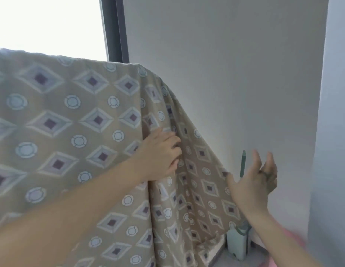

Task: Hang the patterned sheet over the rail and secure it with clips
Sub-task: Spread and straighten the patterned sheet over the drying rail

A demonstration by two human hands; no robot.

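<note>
The patterned sheet (75, 132), beige with diamonds and circles, hangs draped over a rail that it hides; its top fold runs from the upper left down to the right. My left hand (160, 151) presses on a fold near the sheet's right side, fingers curled into the cloth. My right hand (258, 178) hovers just right of the sheet's hanging edge, fingers spread, a ring on one finger, holding nothing. No clips are visible.
A grey wall (225, 74) stands close behind the sheet, with a dark window frame (115, 29) at the upper left. A thin green handle (243, 162) rises from a pale bucket-like container (238, 241) on the floor at the lower right. Something pink (291, 237) lies beside it.
</note>
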